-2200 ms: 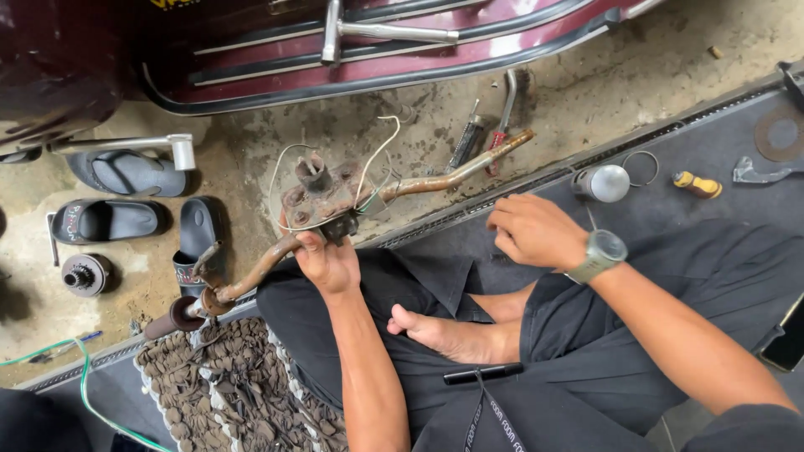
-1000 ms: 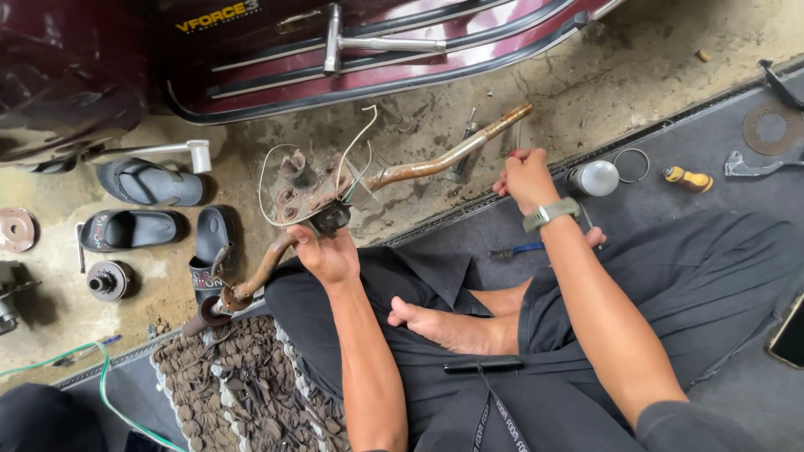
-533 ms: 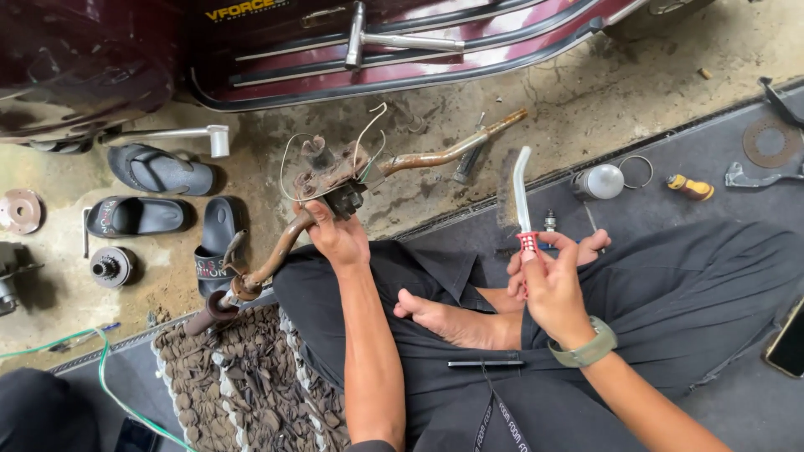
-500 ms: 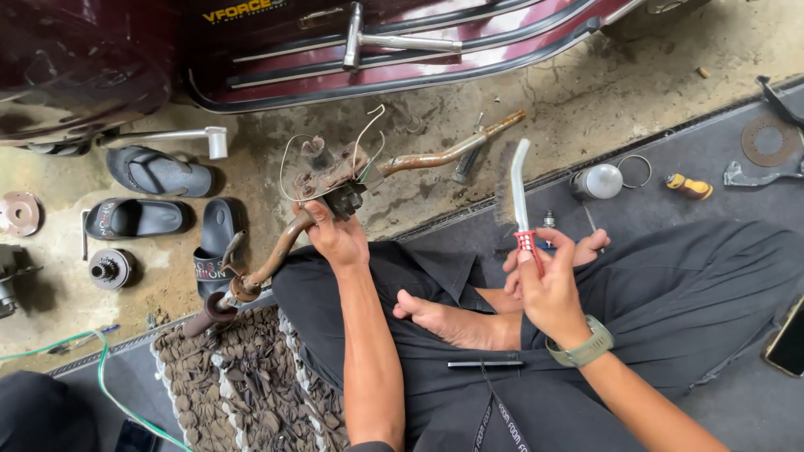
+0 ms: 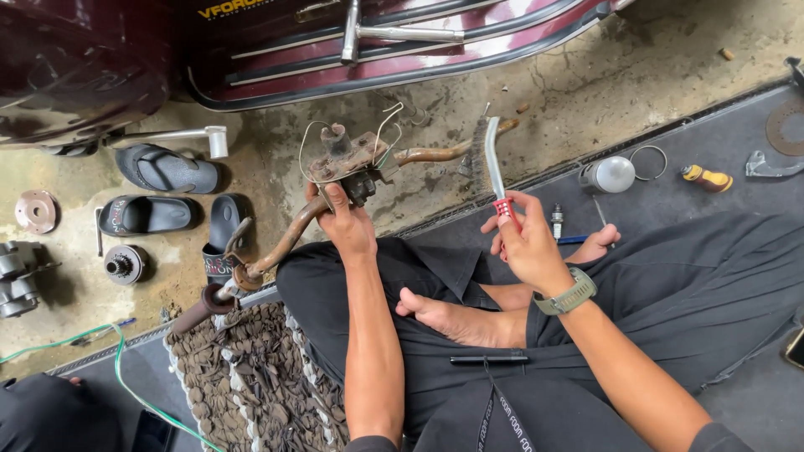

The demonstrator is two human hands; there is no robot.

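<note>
since half a second ago the right hand [image 5: 529, 244] is lifting the wire brush [image 5: 492, 161] higher, toward the rusty handlebar [image 5: 352, 180]. its fingers are clamping the brush's red grip, bristles pointing up. the left hand [image 5: 347, 224] is gripping the handlebar at its centre bracket, fingers wrapped tight, holding it above the concrete floor [image 5: 586, 92], near the sandals [image 5: 163, 172].

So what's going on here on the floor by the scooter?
A person sits cross-legged on a dark mat beside a maroon scooter. The left hand holds up a rusty handlebar assembly with loose wires, while the right hand grips a red-handled wire brush, bristles up beside the bar. Sandals, a spark plug and small parts lie around.
</note>
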